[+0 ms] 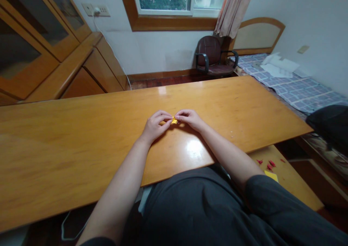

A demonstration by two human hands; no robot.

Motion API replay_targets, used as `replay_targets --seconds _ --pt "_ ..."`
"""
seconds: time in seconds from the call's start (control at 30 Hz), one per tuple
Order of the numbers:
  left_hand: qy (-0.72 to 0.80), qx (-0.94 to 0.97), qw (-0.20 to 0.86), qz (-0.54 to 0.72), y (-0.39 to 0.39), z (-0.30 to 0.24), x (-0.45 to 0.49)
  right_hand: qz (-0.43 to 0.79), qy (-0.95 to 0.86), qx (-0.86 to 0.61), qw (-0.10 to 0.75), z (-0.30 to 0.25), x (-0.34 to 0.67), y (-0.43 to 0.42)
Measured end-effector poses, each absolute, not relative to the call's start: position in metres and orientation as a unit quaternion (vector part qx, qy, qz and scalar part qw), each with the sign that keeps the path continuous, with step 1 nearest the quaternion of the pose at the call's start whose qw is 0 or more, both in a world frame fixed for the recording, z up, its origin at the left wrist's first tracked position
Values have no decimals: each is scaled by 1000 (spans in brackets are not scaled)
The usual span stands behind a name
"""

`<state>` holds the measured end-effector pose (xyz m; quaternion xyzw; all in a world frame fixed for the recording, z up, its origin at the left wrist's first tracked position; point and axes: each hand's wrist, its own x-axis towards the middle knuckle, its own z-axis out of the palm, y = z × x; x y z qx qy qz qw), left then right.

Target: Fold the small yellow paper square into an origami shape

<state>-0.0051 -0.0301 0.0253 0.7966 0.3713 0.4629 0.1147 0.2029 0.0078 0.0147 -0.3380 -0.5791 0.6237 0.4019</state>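
Observation:
A small piece of folded yellow paper [174,121] is pinched between my two hands, just above the middle of the wooden table [81,140]. My left hand [157,125] grips its left side between thumb and fingertips. From the right, my right hand [191,119] pinches the paper's upper right edge, its fingers bent. The fingertips of both hands almost meet and cover part of the paper, so its full folded shape cannot be made out.
Below the table on the right, a lower wooden board [293,180] carries several small red folded-paper pieces [271,164] and a yellow paper sheet [271,175]. A chair [210,55] stands beyond the table. A bed [296,86] and a black bag [331,126] are at the right.

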Motion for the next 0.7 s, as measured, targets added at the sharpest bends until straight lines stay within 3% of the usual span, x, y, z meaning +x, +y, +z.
replay_targets --seconds 0.7 --pt "387 768 138 490 -29 26 -16 628 -554 -331 435 9 204 12"
